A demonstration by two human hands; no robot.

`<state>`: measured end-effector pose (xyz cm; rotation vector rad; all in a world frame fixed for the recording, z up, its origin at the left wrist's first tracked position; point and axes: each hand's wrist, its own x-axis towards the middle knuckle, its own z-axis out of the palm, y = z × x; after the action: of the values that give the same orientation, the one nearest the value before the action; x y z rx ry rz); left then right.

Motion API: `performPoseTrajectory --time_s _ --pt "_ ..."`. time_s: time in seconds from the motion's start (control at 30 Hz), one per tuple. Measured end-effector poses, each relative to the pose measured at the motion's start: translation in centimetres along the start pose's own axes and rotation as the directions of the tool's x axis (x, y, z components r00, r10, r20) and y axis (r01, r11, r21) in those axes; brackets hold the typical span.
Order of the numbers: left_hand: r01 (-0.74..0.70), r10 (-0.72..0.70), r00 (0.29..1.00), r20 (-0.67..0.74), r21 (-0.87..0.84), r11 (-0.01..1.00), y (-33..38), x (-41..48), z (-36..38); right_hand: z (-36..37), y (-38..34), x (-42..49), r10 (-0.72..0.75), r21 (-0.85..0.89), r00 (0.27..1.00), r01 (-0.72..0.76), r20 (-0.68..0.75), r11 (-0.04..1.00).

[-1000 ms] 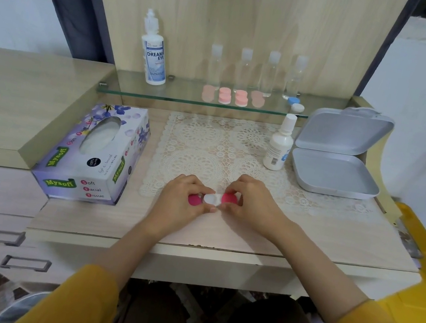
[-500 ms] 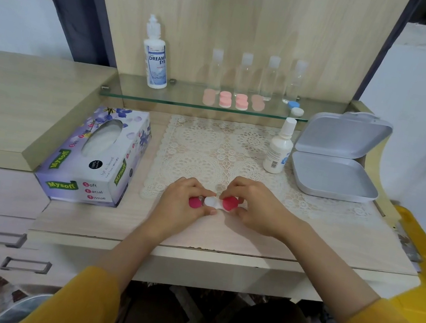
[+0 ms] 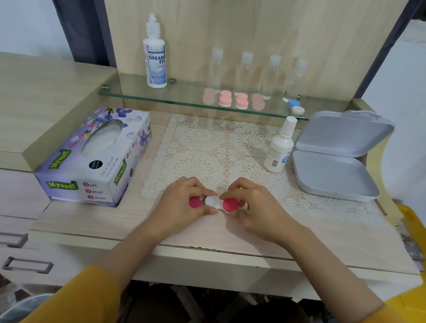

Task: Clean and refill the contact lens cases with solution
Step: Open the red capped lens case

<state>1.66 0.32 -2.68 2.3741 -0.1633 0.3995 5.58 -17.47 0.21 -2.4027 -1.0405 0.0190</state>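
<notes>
Lace mat [image 3: 222, 149] is marking my work spot | left hand [image 3: 185, 202] is curling round a pink cap [image 3: 195, 202] at the mat's near edge | right hand [image 3: 257, 211] is pinching the contact lens case [image 3: 212, 202] there by its capped end, steadying it for opening.

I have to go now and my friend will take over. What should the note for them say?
Left hand holds a loose pink cap, thumb on the white lens case. Right hand pinches the second pink cap, which sits on the case.
The case lies at the lace mat's front edge; small solution bottle stands on the mat, capped. More cases wait on the glass shelf.
Done: one well looks uncapped. Left: take off the second cap, clean, refill, close, then the others.
</notes>
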Motion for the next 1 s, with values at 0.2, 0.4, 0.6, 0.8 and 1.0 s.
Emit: performPoseTrajectory --time_s 0.2,0.4,0.6,0.8,1.0 --pt "-0.003 0.003 1.000 -0.005 0.010 1.000 0.0 0.0 0.0 0.5 -0.4 0.2 0.215 -0.102 0.973 -0.223 -0.088 0.969" --pt "0.010 -0.010 1.000 -0.007 0.000 1.000 0.0 0.0 0.0 0.3 -0.3 0.5 0.120 -0.130 0.992 -0.124 -0.044 0.984" --pt "0.013 -0.013 1.000 -0.013 -0.007 1.000 -0.1 0.0 0.1 -1.3 -0.2 0.7 0.042 -0.044 0.999 -0.042 -0.018 0.998" --pt "0.029 -0.030 1.000 -0.008 -0.035 0.999 -0.1 -0.1 0.1 -1.6 1.0 -0.3 0.251 -0.032 0.959 -0.257 -0.133 0.966" --pt "0.045 -0.044 0.999 0.003 -0.019 0.999 0.0 -0.1 0.1 -0.9 2.0 -0.9 0.323 -0.077 0.942 -0.331 -0.093 0.941"
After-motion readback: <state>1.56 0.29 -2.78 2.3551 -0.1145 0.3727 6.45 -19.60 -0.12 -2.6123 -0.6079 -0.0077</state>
